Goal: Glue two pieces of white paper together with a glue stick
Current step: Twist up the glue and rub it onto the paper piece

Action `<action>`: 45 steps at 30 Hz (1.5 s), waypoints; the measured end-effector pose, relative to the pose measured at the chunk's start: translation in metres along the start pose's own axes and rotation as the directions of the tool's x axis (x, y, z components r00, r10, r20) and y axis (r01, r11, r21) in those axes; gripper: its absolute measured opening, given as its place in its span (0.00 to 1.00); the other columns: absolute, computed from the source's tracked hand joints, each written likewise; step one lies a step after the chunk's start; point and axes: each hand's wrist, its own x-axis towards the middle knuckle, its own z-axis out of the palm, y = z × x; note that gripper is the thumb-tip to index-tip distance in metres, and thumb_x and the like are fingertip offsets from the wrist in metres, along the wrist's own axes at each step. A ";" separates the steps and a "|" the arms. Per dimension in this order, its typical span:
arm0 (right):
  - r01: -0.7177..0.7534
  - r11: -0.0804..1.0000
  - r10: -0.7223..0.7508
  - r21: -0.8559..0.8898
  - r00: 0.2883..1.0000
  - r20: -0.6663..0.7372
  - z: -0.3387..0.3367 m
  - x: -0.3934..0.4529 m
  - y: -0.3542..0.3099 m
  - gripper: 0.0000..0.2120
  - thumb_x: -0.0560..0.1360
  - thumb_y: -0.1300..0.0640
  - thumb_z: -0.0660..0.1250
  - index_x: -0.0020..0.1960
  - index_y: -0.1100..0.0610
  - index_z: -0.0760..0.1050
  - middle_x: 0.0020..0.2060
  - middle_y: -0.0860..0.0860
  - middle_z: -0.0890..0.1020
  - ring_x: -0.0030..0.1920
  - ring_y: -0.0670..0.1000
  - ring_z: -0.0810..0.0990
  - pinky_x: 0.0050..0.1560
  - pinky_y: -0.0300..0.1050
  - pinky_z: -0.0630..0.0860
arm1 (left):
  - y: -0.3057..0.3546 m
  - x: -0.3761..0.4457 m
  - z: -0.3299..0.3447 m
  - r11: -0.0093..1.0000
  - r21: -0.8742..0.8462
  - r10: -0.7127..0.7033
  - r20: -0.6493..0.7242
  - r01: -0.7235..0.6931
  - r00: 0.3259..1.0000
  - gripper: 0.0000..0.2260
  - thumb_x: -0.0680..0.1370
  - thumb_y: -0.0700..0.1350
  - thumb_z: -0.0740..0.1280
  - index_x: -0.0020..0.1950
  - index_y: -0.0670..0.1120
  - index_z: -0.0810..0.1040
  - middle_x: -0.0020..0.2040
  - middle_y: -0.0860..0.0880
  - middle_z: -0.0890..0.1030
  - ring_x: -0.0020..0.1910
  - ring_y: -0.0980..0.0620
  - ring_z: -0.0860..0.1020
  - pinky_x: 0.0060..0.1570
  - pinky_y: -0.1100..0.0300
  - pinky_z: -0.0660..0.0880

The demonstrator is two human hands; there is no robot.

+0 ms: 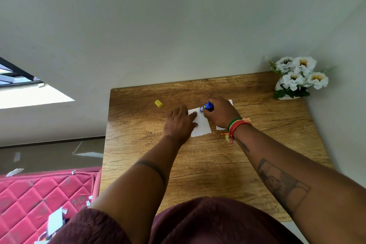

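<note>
A big wooden table [198, 164] is seen from above, pushed into the corner of a pale wall [158, 25]. A red quilted mattress [39, 194] is seen low on the left, with small bits of white paper scattered on it. A bunch of white flowers [301, 74] in a white vase is set at the far right corner of the table. Two arms are stretched out over the wood from a dark red top [198, 224]. A white piece of paper [202, 125] is laid flat near the middle of the far part of the table, with its long side running away from the person. The left hand [178, 123] is laid flat on the left part of this paper, with straight fingers pressing it down. A second piece of paper [230, 102] is laid just to the right, and most of it is hidden under the right hand [221, 114]. A red, yellow and green band [235, 127] is worn on the right wrist. The glue stick [206, 107] is gripped by the curled fingers of the right hand. The stick is short and round, bright blue, with a white and red label. It is held nearly lying down, its long line running left to right, and its tip is pointed left and down at the top edge of the first paper. Whether the tip is touching the paper cannot be told. A small yellow cap [158, 103] is left lying on its side on the wood, well to the left of the hands.
</note>
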 end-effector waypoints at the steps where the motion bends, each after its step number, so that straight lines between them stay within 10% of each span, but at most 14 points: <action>1: 0.015 0.999 -0.015 -0.030 1.000 -0.002 0.000 0.000 -0.001 0.09 0.75 0.53 0.71 0.52 0.56 0.79 0.45 0.52 0.79 0.43 0.52 0.77 0.39 0.43 0.70 | 0.000 0.001 -0.001 1.000 0.004 -0.002 0.003 0.002 1.000 0.23 0.81 0.59 0.63 0.75 0.54 0.71 0.60 0.44 0.72 0.59 0.42 0.73 0.58 0.48 0.70; 16: 0.153 0.966 -0.121 -0.206 0.979 0.161 -0.007 -0.013 -0.005 0.12 0.74 0.52 0.70 0.56 0.54 0.80 0.56 0.52 0.77 0.50 0.53 0.78 0.49 0.47 0.76 | 0.004 0.004 -0.004 0.997 0.040 -0.061 0.049 0.059 0.997 0.23 0.82 0.59 0.61 0.76 0.56 0.69 0.65 0.41 0.70 0.64 0.39 0.70 0.61 0.46 0.68; 38: 0.038 0.979 0.007 -0.200 0.975 0.221 -0.004 -0.027 -0.001 0.12 0.67 0.47 0.73 0.44 0.53 0.78 0.37 0.49 0.79 0.38 0.50 0.77 0.34 0.41 0.70 | 0.010 0.001 -0.005 0.992 0.057 -0.119 0.061 0.116 0.991 0.23 0.82 0.59 0.61 0.77 0.56 0.68 0.71 0.40 0.67 0.68 0.38 0.69 0.66 0.44 0.66; 45: -0.208 0.966 0.195 0.156 0.976 0.094 -0.017 -0.019 0.014 0.13 0.67 0.46 0.75 0.43 0.55 0.81 0.38 0.53 0.83 0.38 0.53 0.81 0.37 0.47 0.77 | 0.009 -0.001 -0.007 0.984 0.034 -0.176 0.017 0.175 0.984 0.24 0.79 0.62 0.64 0.68 0.47 0.75 0.67 0.41 0.72 0.63 0.40 0.72 0.60 0.47 0.68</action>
